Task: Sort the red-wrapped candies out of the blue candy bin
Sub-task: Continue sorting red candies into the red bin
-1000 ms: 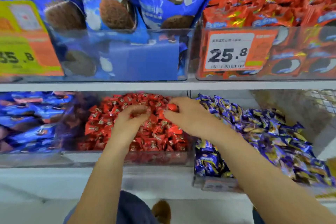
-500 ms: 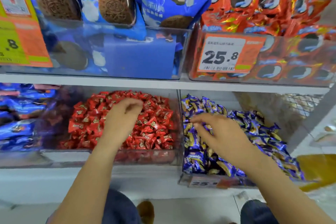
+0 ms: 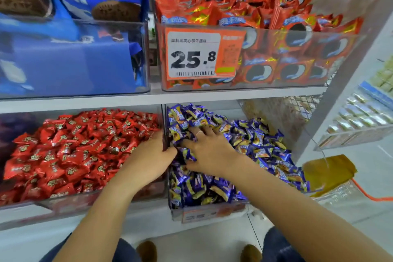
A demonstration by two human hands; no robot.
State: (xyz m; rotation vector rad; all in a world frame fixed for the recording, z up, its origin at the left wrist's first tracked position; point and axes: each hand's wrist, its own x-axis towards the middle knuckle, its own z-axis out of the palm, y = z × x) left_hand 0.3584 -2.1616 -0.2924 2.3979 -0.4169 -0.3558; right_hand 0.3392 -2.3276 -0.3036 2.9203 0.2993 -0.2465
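Both hands (image 3: 180,155) dig into the blue candy bin (image 3: 212,208)

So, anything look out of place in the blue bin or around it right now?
No red wrapper shows among the blue candies; the right hand covers part of the pile, so one could be hidden under it. The left hand sits at the divider beside the red candies. Nothing spilled.

You're in shop aisle: white metal shelving (image 3: 191,97), clear plastic bins (image 3: 255,86) heaped with wrapped sweets and biscuit packs, orange price label "25.8" with barcode (image 3: 202,55).
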